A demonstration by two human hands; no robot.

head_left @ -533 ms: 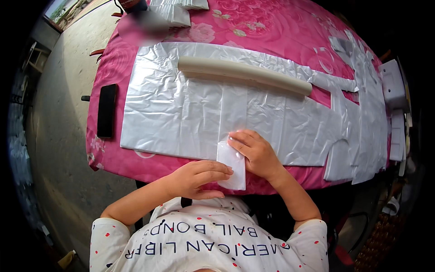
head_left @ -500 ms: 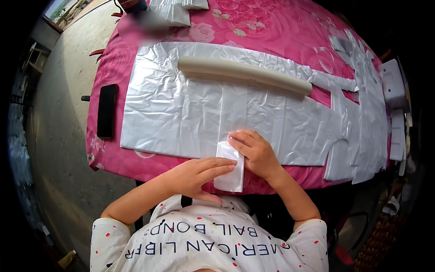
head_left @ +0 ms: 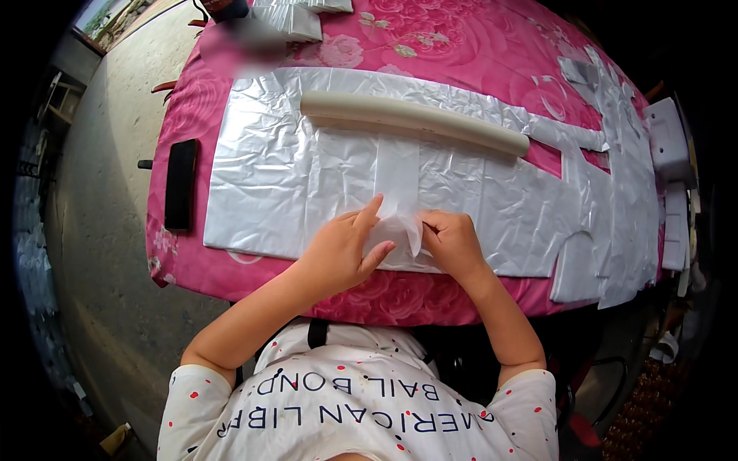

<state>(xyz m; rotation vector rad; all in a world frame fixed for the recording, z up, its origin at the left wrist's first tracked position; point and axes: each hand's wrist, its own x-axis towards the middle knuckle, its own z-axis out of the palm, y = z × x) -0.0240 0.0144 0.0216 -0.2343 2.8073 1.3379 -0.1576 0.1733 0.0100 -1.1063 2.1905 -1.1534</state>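
1. I'm seeing the film strip (head_left: 397, 232) moved up from six o'clock, bunching over the plastic sheet (head_left: 261, 192).
2. Right hand (head_left: 452, 240), at its three, is pinching it.
3. Left hand (head_left: 338, 252), at nine, is spreading wide.

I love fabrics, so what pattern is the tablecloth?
The tablecloth is pink with roses, clearest in the head view.

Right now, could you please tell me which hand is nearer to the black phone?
Left: the left hand is right of the black phone, with the right hand farther off on that same side.
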